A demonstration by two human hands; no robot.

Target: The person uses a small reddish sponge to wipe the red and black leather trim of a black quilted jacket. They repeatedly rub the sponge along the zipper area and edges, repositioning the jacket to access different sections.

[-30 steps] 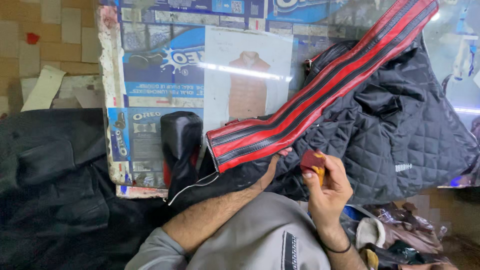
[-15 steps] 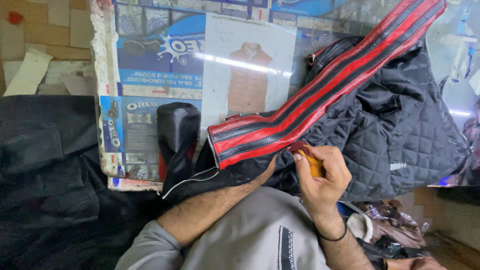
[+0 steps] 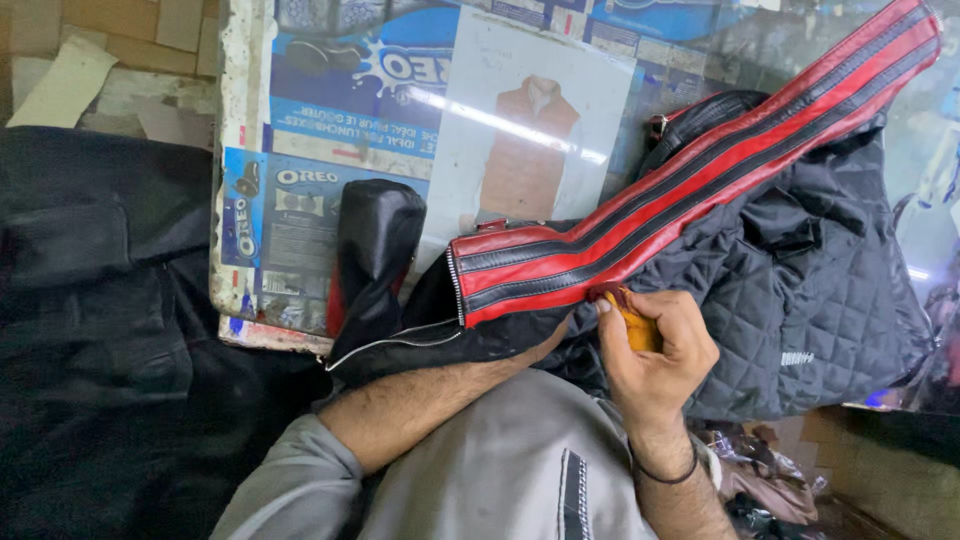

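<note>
A red and black striped leather jacket sleeve (image 3: 690,190) lies diagonally over the jacket's black quilted lining (image 3: 800,290). My right hand (image 3: 655,365) is closed around a small yellow-orange tool (image 3: 637,328), with its tip against the sleeve's lower edge. My left hand (image 3: 552,345) is tucked under the sleeve near the cuff. Only its heel shows, and its fingers are hidden by the leather. A second sleeve end in black leather (image 3: 375,250) with a silver zipper (image 3: 400,338) lies left of the cuff.
The jacket rests on a glass-topped table (image 3: 330,110) with blue printed packaging and a picture of a vest under the glass. A dark garment (image 3: 100,330) is heaped at the left, beyond the table's edge. Bags and scraps (image 3: 760,470) lie at the lower right.
My right hand has moved the tool up from just below the sleeve to its lower edge. The view has shifted slightly, and the left arm stays under the sleeve.
</note>
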